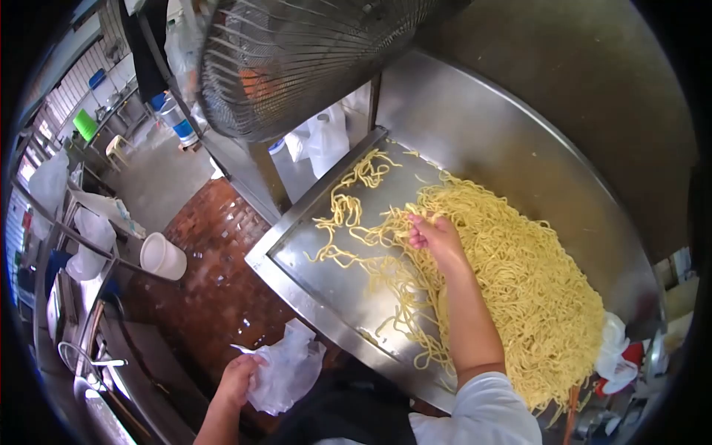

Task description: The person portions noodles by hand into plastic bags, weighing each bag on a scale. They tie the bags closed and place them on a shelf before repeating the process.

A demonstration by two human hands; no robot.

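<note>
A big heap of yellow noodles [519, 289] covers the right part of a metal tray table [319, 274], with loose strands strewn to its left. At the heap's upper left edge my right hand [436, 239] has its fingers curled closed around some noodles. Low on the left, away from the table, my left hand [241, 378] grips a thin, clear plastic bag [285, 371] by its edge. The bag hangs crumpled, and nothing shows inside it.
A large fan [297, 67] juts over the table's far left corner. White plastic bags [326, 137] stand behind the table. On the wet red-brown floor [208, 252] is a white bucket [163, 256]. Metal racks and counters line the left. A wooden stick [571, 415] lies by the heap's near right end.
</note>
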